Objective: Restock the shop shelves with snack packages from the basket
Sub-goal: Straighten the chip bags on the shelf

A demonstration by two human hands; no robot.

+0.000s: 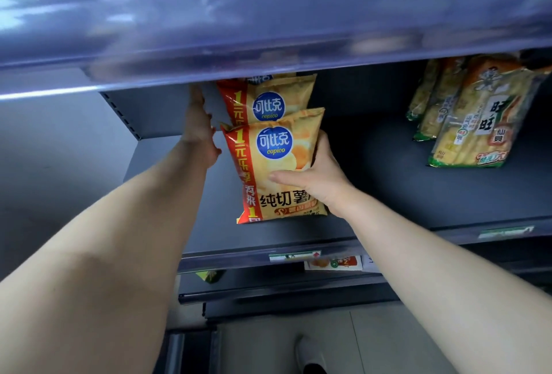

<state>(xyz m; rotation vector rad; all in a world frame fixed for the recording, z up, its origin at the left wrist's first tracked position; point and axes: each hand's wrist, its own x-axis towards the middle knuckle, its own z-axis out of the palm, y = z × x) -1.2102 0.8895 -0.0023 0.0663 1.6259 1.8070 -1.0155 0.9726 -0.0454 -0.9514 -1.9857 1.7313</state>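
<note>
**Front chip bag in right grip, standing on shelf**

Right grip [313, 176] grasps the front chip bag [260, 170]: thumb across the face, fingers wrapped round its right edge. The bag stands upright on the dark shelf [388, 188], near the left end, touching a second identical chip bag [268, 99] behind it. Left grip [200, 132] is up beside the rear bag's left side. Its fingers look straight and hold nothing, but the tips are hidden under the upper shelf lip [268, 30], so contact is unclear.

Handling, as a judgement: the bag is air-puffed, so light, soft, with crushable contents. The glossy film is likely slippery. Hold it by the side edges or the top seam and don't squeeze the middle. It will probably tip unless leaned on its neighbour.

Rice cracker packs [472, 123] sit well apart at the right. The basket is not in view.
</note>
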